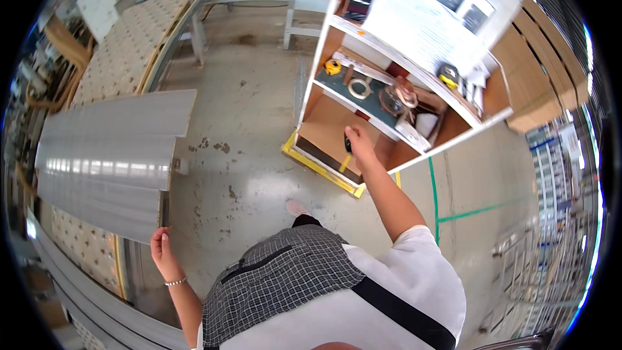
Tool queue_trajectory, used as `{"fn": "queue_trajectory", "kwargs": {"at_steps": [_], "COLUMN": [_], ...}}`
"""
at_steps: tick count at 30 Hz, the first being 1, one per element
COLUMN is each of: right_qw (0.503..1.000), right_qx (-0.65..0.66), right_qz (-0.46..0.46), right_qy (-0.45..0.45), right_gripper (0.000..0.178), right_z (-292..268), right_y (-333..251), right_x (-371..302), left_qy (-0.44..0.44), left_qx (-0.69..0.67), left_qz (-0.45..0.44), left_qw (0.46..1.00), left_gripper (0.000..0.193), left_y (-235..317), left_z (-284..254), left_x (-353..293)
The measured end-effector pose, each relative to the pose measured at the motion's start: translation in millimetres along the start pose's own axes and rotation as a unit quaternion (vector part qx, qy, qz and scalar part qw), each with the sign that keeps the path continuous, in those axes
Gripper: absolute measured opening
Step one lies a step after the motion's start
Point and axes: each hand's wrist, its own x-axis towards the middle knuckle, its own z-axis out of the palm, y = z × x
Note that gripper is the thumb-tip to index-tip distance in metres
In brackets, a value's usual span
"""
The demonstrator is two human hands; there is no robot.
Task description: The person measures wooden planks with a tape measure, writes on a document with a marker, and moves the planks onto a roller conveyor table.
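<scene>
My right hand (361, 144) reaches out to the cabinet's lower compartment. It is closed round a small black-and-yellow hand tool (348, 145), whose exact kind I cannot make out; a yellow strip shows below it. At the lower left, my left hand (162, 249) has its fingers curled by the near corner of a stack of grey panels (107, 162). Whether it grips anything there is hidden. The white-edged wooden cabinet (405, 144) holds a yellow tape measure (332, 67), a tape roll (359, 88) and a clear jar (391, 100) on its middle shelf.
Yellow tape (322, 168) marks the floor round the cabinet's base. A second tape measure (448, 76) and papers (414, 26) lie on its top. A studded table (129, 48) stands left, cardboard boxes (534, 65) far right, metal racks (544, 259) at right.
</scene>
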Motion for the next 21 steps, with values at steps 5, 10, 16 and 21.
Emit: {"fn": "queue_trajectory", "kwargs": {"at_steps": [5, 10, 16, 21], "right_qw": [0.86, 0.806, 0.685, 0.588], "right_qx": [-0.464, -0.537, -0.551, -0.294], "right_qz": [-0.188, -0.245, -0.476, -0.644], "right_qy": [0.096, 0.047, 0.027, -0.392], "right_gripper": [0.04, 0.054, 0.056, 0.045], "right_z": [43, -27, 157, 323], "right_y": [-54, 25, -19, 1], "right_x": [158, 294, 153, -65], "left_qy": [0.218, 0.313, 0.594, 0.838], "left_qx": [0.128, 0.028, -0.012, 0.094], "left_qz": [-0.133, -0.202, -0.185, -0.122], "left_qw": [0.958, 0.927, 0.783, 0.524], "left_gripper": [0.02, 0.018, 0.023, 0.039], "left_y": [10, -1, -23, -127], "left_z": [-25, -22, -53, -132], "left_x": [-58, -80, -226, -375]}}
